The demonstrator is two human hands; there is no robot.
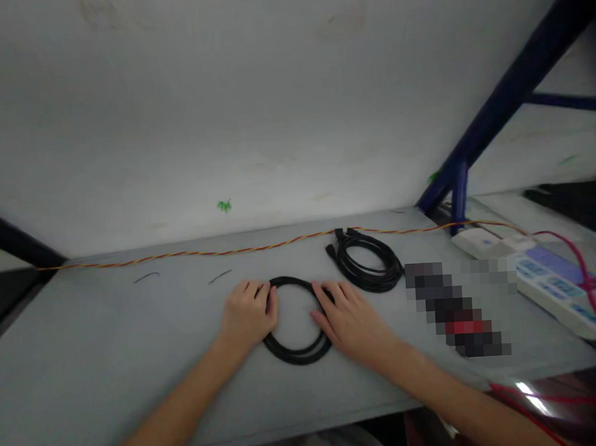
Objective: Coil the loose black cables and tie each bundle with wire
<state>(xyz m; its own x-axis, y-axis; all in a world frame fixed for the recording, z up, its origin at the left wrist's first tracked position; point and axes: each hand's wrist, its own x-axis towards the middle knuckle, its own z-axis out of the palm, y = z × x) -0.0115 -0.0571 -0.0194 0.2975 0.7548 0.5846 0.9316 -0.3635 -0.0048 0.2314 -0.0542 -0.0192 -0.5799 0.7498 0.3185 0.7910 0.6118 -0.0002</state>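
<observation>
A coil of black cable point(299, 357) lies flat on the grey table point(134, 345), in front of me. Its left side is under my left hand point(247, 313), whose fingers are wrapped over the loops. On the right side of the same coil, my right hand point(350, 317) grips the loops, its thumb reaching inside the ring. A second black cable coil point(376, 287), with its connectors at the upper left, rests behind my right hand and touches neither hand.
Two short dark ties point(146, 277) point(221, 276) lie at the back left. A twisted red and yellow wire point(229, 252) runs along the back. On the right are a pixelated dark area point(462, 307), a white device point(556, 289), a red cable point(587, 281) and a blue metal frame point(492, 106).
</observation>
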